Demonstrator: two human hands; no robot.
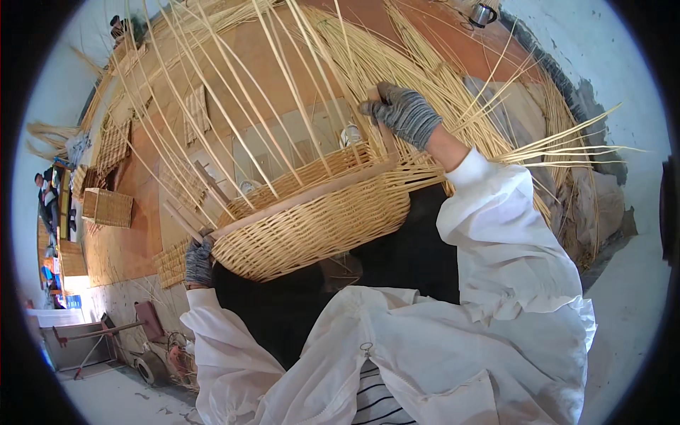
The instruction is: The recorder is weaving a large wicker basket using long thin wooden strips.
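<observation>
Across my lap lies a half-woven wicker basket [312,230], tilted. A flat wooden strip [304,193] runs along its near side, and long pale willow rods [244,106] fan up and away from its far part. My left hand [200,261], in a grey knitted glove, is closed round the basket's left end, its fingertips partly hidden. My right hand [405,113], gloved alike, grips the upper end of a wooden bar [387,138] that rises at the basket's right end. Two short wooden bars [185,221] stick out at the left end.
A large heap of loose willow rods [439,78] covers the floor at the far right. Rod ends [559,150] jut out beside my right sleeve. A finished wicker basket [108,207] and woven panels [113,152] stand at left. A metal kettle [482,15] sits at the far wall.
</observation>
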